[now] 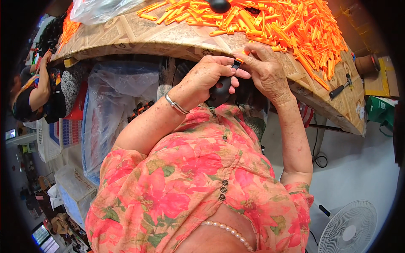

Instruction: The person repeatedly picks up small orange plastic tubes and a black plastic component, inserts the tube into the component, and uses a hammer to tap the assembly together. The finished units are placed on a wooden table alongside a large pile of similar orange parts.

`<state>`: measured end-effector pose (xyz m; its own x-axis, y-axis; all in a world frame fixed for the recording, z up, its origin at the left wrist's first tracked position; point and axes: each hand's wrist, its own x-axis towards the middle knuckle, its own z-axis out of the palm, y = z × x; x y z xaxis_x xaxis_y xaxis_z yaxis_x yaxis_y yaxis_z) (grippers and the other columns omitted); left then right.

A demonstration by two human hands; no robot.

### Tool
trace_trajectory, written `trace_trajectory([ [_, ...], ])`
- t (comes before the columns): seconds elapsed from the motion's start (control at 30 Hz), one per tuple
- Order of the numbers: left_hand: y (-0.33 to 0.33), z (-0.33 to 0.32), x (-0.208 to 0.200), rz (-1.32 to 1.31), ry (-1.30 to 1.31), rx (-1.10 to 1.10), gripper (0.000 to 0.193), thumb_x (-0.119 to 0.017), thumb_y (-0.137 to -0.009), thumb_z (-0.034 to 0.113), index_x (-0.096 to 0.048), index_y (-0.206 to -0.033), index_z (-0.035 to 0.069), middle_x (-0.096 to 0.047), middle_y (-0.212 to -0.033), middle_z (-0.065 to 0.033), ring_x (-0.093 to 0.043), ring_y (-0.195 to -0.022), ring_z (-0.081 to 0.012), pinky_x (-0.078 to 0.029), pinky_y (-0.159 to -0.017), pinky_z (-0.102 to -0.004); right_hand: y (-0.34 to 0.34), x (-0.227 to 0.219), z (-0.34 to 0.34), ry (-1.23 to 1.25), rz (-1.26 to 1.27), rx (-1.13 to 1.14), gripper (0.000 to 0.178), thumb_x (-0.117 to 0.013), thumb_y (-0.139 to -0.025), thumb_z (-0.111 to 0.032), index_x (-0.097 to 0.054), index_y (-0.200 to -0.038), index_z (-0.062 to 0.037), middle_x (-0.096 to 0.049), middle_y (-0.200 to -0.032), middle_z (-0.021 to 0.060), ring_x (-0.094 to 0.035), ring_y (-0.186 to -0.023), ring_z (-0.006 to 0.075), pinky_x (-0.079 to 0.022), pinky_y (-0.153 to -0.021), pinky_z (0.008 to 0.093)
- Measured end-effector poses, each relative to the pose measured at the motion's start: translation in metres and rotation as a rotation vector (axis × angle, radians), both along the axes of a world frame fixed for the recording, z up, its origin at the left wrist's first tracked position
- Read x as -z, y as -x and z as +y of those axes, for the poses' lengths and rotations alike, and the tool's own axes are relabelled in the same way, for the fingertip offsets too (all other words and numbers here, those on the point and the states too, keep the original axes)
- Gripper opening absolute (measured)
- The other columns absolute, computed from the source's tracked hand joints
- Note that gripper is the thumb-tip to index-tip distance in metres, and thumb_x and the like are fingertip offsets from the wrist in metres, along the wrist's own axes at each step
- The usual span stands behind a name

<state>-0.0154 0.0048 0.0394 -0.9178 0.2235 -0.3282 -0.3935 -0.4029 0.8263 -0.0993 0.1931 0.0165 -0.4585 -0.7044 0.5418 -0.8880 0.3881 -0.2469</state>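
Close together at the table's near edge, both of my hands are raised in front of my body. My left hand [211, 80] grips a black plastic piece [219, 92] with a rounded, holed body below the fingers and a narrow end pointing up. At that narrow end, the thumb and fingers of my right hand [268, 72] are bent in a pinch around a small orange plastic part [239, 60], mostly hidden by the fingertips. Beyond my hands a large heap of long, slim orange plastic parts [270, 25] lies on the patterned table [122, 36].
A black rounded piece [220, 5] lies among the orange parts. Right of the heap is a black-handled hand tool [340, 89]. A plastic-lined bin [116, 90] stands below the table at left, a white fan [349, 232] at lower right. Another person [40, 84] sits far left.
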Motion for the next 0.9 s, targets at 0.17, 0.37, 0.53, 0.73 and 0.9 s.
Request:
trace_trajectory([
  [0.17, 0.006, 0.002, -0.007, -0.004, 0.119, 0.044, 0.028, -0.048, -0.096, 0.004, -0.056, -0.121, -0.006, -0.069, -0.104, -0.0131, -0.067, -0.074, -0.0107, -0.057, -0.067, -0.0236, -0.011, -0.005, -0.003, -0.127, 0.069, 0.123, 0.038, -0.06, -0.083, -0.013, -0.067, -0.12, -0.0143, -0.057, -0.121, 0.0065, -0.052, -0.119, 0.0275, -0.042, -0.102, 0.0421],
  [0.37, 0.016, -0.014, 0.011, 0.108, 0.308, 0.172, 0.024, -0.054, -0.101, 0.019, -0.064, -0.108, -0.002, -0.067, -0.084, -0.0048, -0.061, -0.063, -0.0084, -0.052, -0.059, -0.0221, -0.02, -0.004, -0.006, -0.174, 0.195, 0.121, 0.037, -0.058, -0.085, -0.016, -0.065, -0.121, -0.0102, -0.055, -0.124, 0.0064, -0.051, -0.121, 0.0251, -0.038, -0.106, 0.0418],
  [0.53, 0.015, -0.018, 0.025, 0.233, 0.437, 0.158, 0.03, -0.054, -0.102, 0.029, -0.067, -0.101, 0.002, -0.063, -0.072, 0.0004, -0.055, -0.056, -0.0055, -0.045, -0.052, -0.0197, -0.027, -0.006, -0.013, -0.214, 0.242, 0.106, 0.038, -0.058, -0.086, -0.018, -0.063, -0.122, -0.0075, -0.056, -0.121, 0.0063, -0.051, -0.119, 0.024, -0.036, -0.107, 0.0416],
  [0.73, 0.008, -0.015, 0.025, 0.792, 1.204, 0.103, 0.024, -0.058, -0.098, 0.025, -0.067, -0.098, 0.003, -0.066, -0.069, -0.0084, -0.064, -0.059, -0.0218, -0.051, -0.057, -0.0338, -0.038, -0.023, -0.01, -0.211, 0.066, 0.111, 0.026, -0.064, -0.087, -0.02, -0.067, -0.109, -0.0059, -0.06, -0.11, 0.0066, -0.055, -0.109, 0.0256, -0.042, -0.098, 0.0407],
  [0.9, -0.005, -0.009, 0.025, 1.004, 1.345, 0.149, 0.017, -0.066, -0.089, 0.02, -0.061, -0.095, 0.005, -0.065, -0.077, -0.0137, -0.065, -0.074, -0.0352, -0.052, -0.063, -0.0442, -0.043, -0.022, 0.001, -0.166, -0.213, 0.118, 0.016, -0.065, -0.088, -0.021, -0.068, -0.093, -0.0056, -0.066, -0.09, 0.0099, -0.062, -0.091, 0.0298, -0.049, -0.083, 0.0403],
])
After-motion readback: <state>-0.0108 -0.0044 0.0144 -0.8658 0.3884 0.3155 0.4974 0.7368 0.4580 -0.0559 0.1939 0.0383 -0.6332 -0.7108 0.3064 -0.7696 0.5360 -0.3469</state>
